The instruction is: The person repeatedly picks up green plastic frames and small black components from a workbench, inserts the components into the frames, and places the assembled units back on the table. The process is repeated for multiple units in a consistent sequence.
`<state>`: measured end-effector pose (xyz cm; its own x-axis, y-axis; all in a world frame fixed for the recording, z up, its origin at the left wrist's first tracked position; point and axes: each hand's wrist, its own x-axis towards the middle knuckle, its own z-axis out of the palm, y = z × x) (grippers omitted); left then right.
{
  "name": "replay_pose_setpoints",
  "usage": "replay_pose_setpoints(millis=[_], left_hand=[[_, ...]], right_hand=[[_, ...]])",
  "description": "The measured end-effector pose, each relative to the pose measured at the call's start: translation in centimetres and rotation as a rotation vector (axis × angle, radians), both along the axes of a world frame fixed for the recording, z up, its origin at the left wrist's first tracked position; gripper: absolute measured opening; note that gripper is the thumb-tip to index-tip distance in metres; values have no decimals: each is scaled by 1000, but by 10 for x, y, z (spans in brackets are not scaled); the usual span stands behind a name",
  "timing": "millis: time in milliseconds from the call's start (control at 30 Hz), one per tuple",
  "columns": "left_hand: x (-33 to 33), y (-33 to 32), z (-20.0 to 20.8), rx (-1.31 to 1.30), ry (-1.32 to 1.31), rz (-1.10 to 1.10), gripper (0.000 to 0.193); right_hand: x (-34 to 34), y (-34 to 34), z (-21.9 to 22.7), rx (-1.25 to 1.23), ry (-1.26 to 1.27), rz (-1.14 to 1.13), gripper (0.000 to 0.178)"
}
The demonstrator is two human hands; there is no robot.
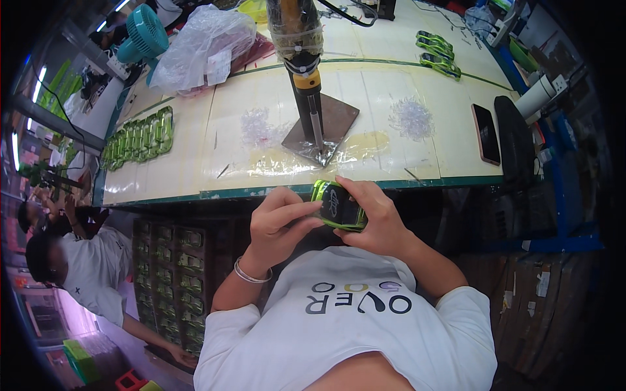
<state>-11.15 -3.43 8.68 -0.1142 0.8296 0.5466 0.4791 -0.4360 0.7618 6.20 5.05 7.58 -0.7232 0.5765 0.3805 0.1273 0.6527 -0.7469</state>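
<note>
Just off the table's near edge, I hold a small green-and-black plastic shell (342, 207) in front of my chest. It has a bright green rim, and pale script marks its dark face. My right hand (379, 215) is closed around its right side, thumb near the top edge. My left hand (279, 225) is closed too, with index finger and thumb at the shell's left edge. Anything small between those fingertips is hidden. Beyond the hands, a power screwdriver (306, 78) points down at a brown metal plate (342, 117) on the table.
Small clear parts lie in a left pile (255, 125) and a right pile (412, 118). Rows of green shells (139, 138) sit at left, others (438, 53) far right. A phone (486, 133), plastic bag (208, 49) and fan (143, 32) flank them. Another person (98, 267) is at lower left beside stacked trays (169, 280).
</note>
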Motion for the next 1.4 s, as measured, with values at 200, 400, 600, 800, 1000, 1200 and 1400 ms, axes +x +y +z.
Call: replay_pose_setpoints(millis=[200,400,600,800,1000,1200,1400], left_hand=[[3,-1,-2,-10,61,65,29],[4,4,-1,106,328,30,36],[23,0,-7,145,768,159,36],[23,0,-45,26,137,212,28],[51,3,-55,-422,-1069,-30,32],[39,-1,-59,-487,-1016,-41,31],[41,1,-67,-521,-982,-13,31]], right_hand=[[1,0,-5,90,-4,-52,75],[5,-1,-7,1,4,-62,75],[7,-3,-19,-114,0,-104,71],[7,-10,-33,2,-17,-141,73],[21,-2,-34,-39,-36,-31,57],[77,140,-51,106,53,-680,17],[106,220,-74,-76,-206,-755,17]])
